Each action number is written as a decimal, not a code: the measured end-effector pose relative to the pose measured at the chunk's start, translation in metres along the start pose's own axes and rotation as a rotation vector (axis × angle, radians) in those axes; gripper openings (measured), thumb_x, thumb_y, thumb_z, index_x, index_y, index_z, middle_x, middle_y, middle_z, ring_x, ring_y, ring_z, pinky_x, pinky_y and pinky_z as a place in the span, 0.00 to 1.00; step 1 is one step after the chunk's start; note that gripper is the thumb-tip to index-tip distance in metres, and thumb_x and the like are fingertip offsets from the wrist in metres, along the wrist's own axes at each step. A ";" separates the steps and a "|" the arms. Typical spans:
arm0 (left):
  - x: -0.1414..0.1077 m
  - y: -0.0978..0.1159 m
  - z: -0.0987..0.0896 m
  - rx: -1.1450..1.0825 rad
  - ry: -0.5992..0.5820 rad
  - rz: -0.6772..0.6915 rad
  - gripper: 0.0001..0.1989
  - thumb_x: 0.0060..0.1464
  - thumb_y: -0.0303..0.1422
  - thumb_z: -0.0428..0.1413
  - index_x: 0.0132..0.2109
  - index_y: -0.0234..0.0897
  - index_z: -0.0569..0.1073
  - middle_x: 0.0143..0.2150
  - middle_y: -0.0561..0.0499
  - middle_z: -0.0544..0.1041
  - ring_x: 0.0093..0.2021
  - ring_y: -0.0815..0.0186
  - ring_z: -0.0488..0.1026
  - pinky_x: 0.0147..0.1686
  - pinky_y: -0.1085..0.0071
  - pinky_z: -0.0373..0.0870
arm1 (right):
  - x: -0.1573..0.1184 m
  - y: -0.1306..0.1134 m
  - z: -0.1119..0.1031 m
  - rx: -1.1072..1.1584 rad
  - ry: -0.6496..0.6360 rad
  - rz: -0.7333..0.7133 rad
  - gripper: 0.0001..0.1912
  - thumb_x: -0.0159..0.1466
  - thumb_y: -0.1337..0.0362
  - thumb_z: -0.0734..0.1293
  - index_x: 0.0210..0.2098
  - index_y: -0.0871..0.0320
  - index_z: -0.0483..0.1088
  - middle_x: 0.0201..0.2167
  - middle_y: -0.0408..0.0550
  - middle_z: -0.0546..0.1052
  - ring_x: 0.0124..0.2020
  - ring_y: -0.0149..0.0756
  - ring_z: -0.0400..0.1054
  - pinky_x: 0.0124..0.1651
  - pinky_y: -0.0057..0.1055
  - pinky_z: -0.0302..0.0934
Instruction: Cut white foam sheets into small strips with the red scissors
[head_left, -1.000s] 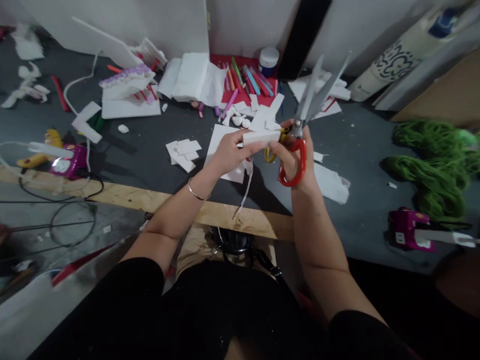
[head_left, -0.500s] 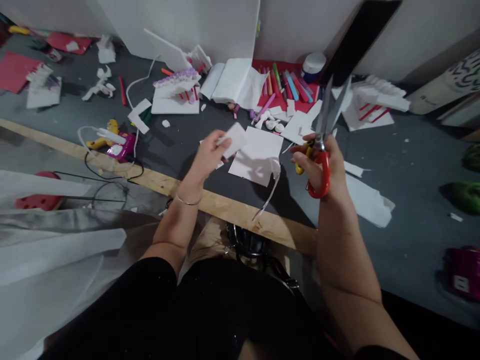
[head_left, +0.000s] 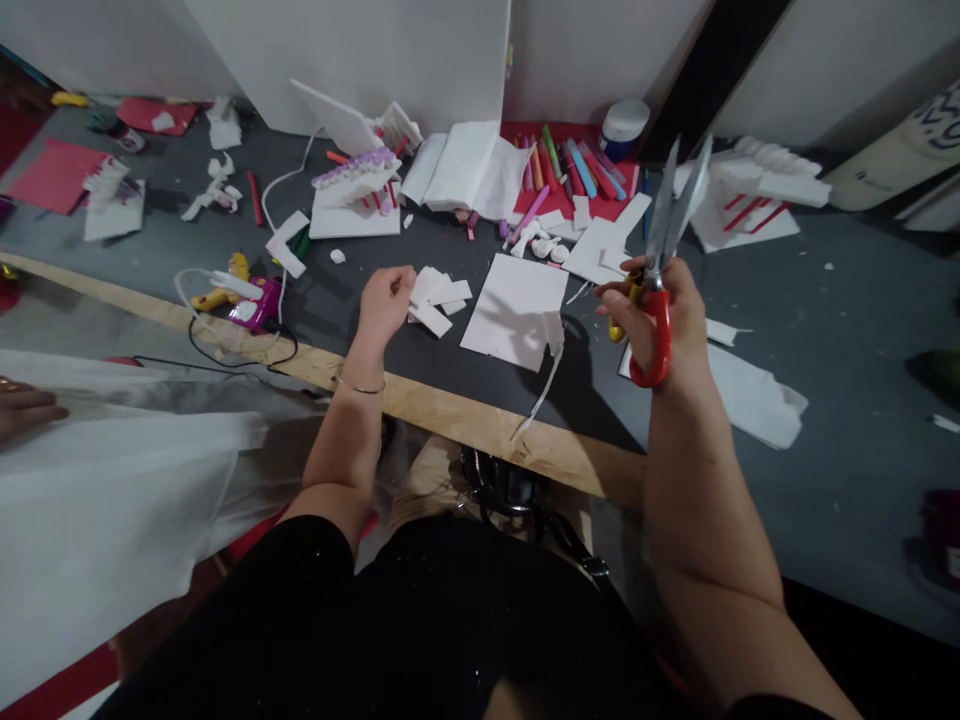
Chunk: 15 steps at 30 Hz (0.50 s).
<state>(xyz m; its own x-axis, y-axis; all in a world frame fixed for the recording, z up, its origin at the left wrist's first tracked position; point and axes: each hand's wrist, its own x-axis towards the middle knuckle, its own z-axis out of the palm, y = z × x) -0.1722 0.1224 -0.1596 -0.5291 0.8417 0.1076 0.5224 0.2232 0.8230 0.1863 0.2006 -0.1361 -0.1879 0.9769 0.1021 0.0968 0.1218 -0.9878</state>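
Glossy metal scissor blades [head_left: 667,215]; rough wooden edge [head_left: 450,410].

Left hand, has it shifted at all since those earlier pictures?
Yes, the left hand has moved to the left, away from the square white sheet lying on the table.

The dark grey flat table [head_left: 337,308], edged in front with pale wood [head_left: 480,420], carries a four-sided white sheet [head_left: 504,305] near its middle and, just left of it, a loose pile of small white rectangular pieces [head_left: 448,291]. A bright red flat sheet [head_left: 627,206] lies behind; an L-shaped white piece [head_left: 283,254] and a magenta plastic device [head_left: 259,308] lie farther left.
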 end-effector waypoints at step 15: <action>-0.031 0.020 0.026 0.727 -0.335 0.207 0.42 0.67 0.62 0.56 0.80 0.49 0.66 0.84 0.38 0.60 0.85 0.35 0.50 0.79 0.28 0.45 | -0.016 0.012 0.022 -0.823 -0.144 -0.159 0.26 0.69 0.44 0.70 0.54 0.57 0.71 0.43 0.62 0.83 0.45 0.56 0.77 0.48 0.47 0.67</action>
<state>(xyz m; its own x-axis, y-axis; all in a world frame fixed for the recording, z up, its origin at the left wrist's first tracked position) -0.1282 0.1139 -0.1609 -0.2075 0.9770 -0.0492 0.9505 0.2132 0.2259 0.1689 0.1822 -0.1519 -0.3765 0.9122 0.1614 0.7282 0.3991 -0.5572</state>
